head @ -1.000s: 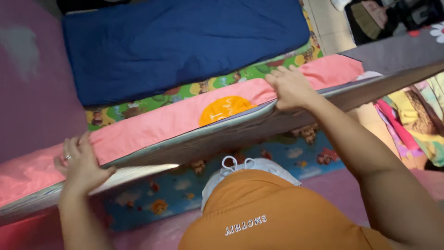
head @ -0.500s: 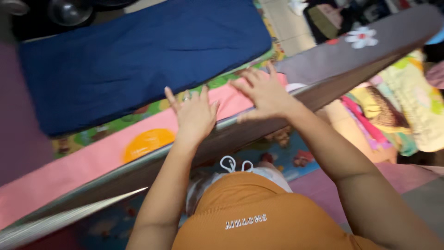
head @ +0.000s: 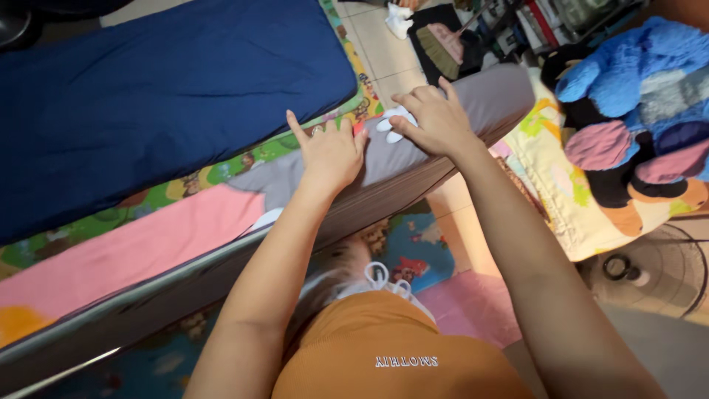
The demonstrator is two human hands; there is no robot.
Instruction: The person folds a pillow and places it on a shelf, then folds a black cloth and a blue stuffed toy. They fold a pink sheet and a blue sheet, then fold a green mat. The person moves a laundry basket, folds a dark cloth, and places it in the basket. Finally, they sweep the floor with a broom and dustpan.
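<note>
The person leans over a raised mat (head: 185,251) that is pink along its near stretch and grey toward its far right end, held up at a slant above a patterned play mat (head: 413,247) on the floor. Both hands press on the grey end. The left hand (head: 332,151) lies flat on the grey cover, its fingers (head: 295,125) spread apart and pointing away, a ring on one of them. The right hand (head: 434,118) rests just beside it, nearer the mat's right end, palm down with its fingers (head: 413,100) loosely apart, covering part of a white flower patch (head: 389,125) sewn on the cover. Neither hand is closed around anything. Beyond the mat's far edge lies a dark blue mattress (head: 170,96) on a green printed sheet (head: 221,174). Off the right end sit a blue plush toy (head: 635,96) and a yellow printed blanket (head: 569,192).
</note>
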